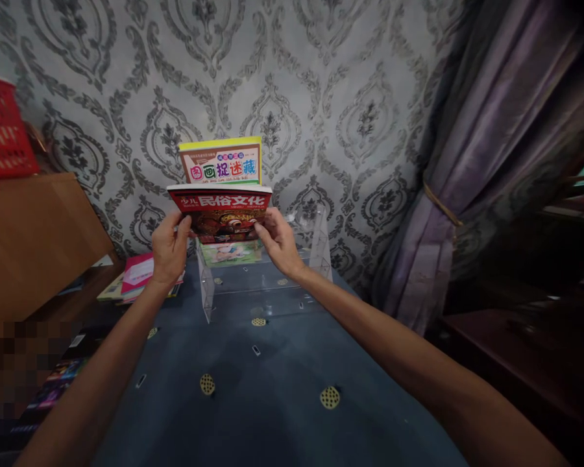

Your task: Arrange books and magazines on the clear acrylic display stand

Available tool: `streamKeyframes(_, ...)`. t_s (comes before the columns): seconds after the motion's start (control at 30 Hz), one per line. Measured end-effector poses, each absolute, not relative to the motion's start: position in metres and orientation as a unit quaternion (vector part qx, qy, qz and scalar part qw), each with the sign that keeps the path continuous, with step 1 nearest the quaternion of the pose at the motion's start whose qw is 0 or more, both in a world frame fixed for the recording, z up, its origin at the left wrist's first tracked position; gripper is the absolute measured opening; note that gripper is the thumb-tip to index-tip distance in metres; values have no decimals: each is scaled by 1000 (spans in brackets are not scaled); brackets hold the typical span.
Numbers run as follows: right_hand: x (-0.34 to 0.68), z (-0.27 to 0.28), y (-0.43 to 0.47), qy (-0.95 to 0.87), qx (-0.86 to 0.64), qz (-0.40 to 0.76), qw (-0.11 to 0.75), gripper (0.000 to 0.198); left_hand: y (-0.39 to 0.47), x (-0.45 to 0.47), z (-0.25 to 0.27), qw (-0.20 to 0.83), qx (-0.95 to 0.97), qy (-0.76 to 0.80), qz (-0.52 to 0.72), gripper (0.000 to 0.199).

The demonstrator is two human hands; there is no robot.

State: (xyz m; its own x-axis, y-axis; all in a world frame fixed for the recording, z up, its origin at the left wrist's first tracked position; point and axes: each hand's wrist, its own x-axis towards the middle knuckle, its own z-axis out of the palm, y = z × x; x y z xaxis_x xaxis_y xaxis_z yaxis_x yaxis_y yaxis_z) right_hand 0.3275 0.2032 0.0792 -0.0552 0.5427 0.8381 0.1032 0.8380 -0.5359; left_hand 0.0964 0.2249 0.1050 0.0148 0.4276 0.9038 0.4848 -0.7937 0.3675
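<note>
Wallpaper [365, 71] with big grey leafy shapes covers the wall in the head view, the one view I have. In front of it I see a person holding up a red book [231, 224] with both hands. The left hand [169, 246] has its grip closed on the left side of the book, with the thumb on the front. The right hand [279, 245] has its grip closed on the right side, and its thumb is on the front too. The red book leans a bit, so its white top edge shows.

Just behind it, a book with a yellow top [221, 165] stands up at the left part of a clear stand [321, 246]. The red book is over the front of that part, but I can't tell if it touches the stand. The stand sits on a blue bench [267, 428] with yellow spotty shapes on it. Near the left hand lies a pile of books [137, 272] with a pink one on top. Farther left, a red basket [4, 130] sits on something brown. A purple curtain [413, 259] hangs on the right.
</note>
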Motion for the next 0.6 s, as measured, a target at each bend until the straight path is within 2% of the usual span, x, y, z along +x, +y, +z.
streamKeyframes(0.27,319,72,189,-712,-228,178,640,35,213,88,95,-21,-708,-313,-632,41)
streamKeyframes(0.4,320,61,193,-711,-260,197,623,40,218,86,81,-43,-710,-328,-621,41)
streamKeyframes(0.6,322,39,207,-702,-254,213,631,41,233,85,60,-91,-717,-326,-609,32)
